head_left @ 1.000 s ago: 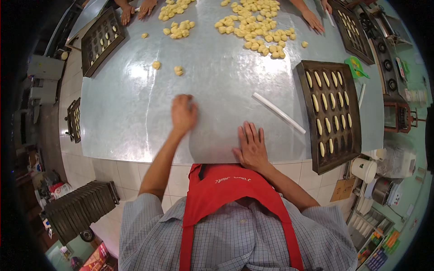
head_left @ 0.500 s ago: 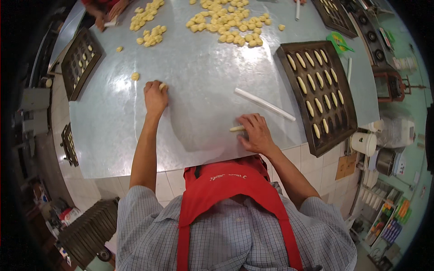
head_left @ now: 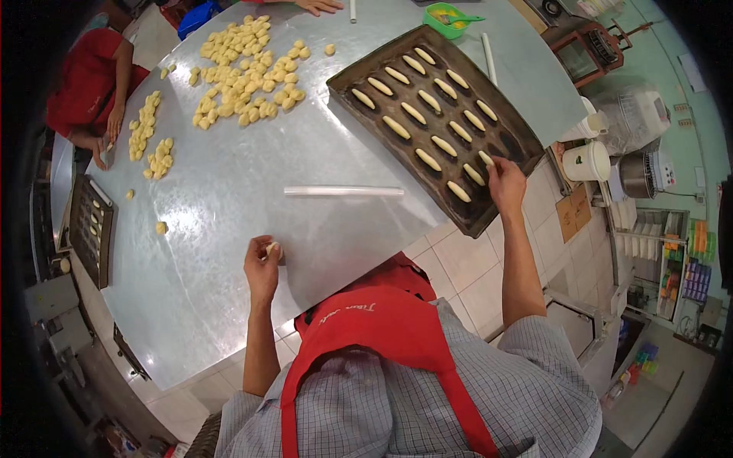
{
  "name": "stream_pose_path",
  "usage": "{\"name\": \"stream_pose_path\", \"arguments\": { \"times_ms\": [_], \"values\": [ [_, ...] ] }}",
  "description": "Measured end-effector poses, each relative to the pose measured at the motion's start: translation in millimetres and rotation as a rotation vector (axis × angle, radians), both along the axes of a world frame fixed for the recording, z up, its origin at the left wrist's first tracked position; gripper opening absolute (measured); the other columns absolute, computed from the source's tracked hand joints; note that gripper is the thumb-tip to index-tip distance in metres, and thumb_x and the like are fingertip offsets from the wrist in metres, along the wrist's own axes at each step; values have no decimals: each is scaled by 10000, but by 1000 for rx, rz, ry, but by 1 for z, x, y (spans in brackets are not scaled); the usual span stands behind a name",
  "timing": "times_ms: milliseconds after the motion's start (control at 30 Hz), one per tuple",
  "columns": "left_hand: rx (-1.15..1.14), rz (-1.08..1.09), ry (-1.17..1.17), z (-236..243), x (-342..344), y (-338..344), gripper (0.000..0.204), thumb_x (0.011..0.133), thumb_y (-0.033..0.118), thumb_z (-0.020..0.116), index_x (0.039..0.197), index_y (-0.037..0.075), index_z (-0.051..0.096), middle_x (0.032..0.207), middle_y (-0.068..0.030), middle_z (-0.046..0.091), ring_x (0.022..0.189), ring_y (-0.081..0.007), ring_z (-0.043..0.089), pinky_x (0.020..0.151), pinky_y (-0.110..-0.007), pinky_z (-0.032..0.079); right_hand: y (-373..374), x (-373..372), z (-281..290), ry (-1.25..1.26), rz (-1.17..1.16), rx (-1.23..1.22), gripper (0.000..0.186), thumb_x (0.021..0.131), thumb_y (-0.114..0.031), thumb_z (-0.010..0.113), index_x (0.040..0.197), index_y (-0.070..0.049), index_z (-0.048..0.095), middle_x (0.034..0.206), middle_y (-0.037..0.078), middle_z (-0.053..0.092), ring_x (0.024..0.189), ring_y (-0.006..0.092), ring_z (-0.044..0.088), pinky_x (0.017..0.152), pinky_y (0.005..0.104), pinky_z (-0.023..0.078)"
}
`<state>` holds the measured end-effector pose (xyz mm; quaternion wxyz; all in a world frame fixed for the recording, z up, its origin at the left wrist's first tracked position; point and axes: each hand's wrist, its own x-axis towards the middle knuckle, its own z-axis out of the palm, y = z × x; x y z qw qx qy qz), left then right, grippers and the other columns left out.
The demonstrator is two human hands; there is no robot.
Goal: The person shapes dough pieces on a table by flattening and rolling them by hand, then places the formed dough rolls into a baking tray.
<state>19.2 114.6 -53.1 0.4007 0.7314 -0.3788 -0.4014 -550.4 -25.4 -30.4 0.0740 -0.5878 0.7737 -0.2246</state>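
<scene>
In my right hand is a slim dough roll, pinched between the fingers over the near right part of a dark baking tray. Rows of similar pale dough rolls lie in the tray's grooves. My left hand is closed around a small dough ball above the near part of the metal table. A whitish rolling pin lies between my left hand and the tray. To the left, a single dough ball rests on the table.
Many dough balls lie heaped at the far left. A green bowl with a spoon stands behind the tray, beside another white rod. One co-worker in red is at the left, near a second tray. Another person's hand rests at the far edge.
My right hand has lifted the dough roll off the table and carried it right to the tray. My left hand still holds its dough ball. The view has turned rightward.
</scene>
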Motion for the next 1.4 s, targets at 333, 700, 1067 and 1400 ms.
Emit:
{"name": "stream_pose_path", "arguments": {
  "times_ms": [333,700,1067,1400],
  "values": [
    [4,-63,-2,-12,-44,-16,283,1026,79,724,1295,-11,721,1115,-90,766,903,-141,703,839,-331,576,-22,47,26,382,-42,190,498,912,-196,811,1372,-51,687,1248,206,746,1149,412,716,996,555,523],
    [-161,-567,-981,8,-84,12,630,1037,256,678,1634,99,557,1769,-225,385,1657,-475,299,1340,-639,246,41,285,-52,-110,817,-167,376,890,-166,817,1252,-90,751,1197,114,713,1141,347,654,935,501,492],
    [-197,-317,-1164,-11,-23,-64,812,1054,353,638,1762,95,335,1838,-230,244,1699,-453,206,1369,-623,139,24,338,-41,-190,981,-223,550,952,-319,793,1439,-97,670,1325,132,667,1238,363,591,1012,546,468],
    [-329,-673,-730,-14,-69,55,673,1014,282,690,1596,-16,527,1647,-241,519,1563,-423,453,1302,-555,340,45,305,-61,-382,724,20,302,859,-182,823,1119,-92,699,1166,143,683,1147,373,632,953,534,472]
  ]
}}
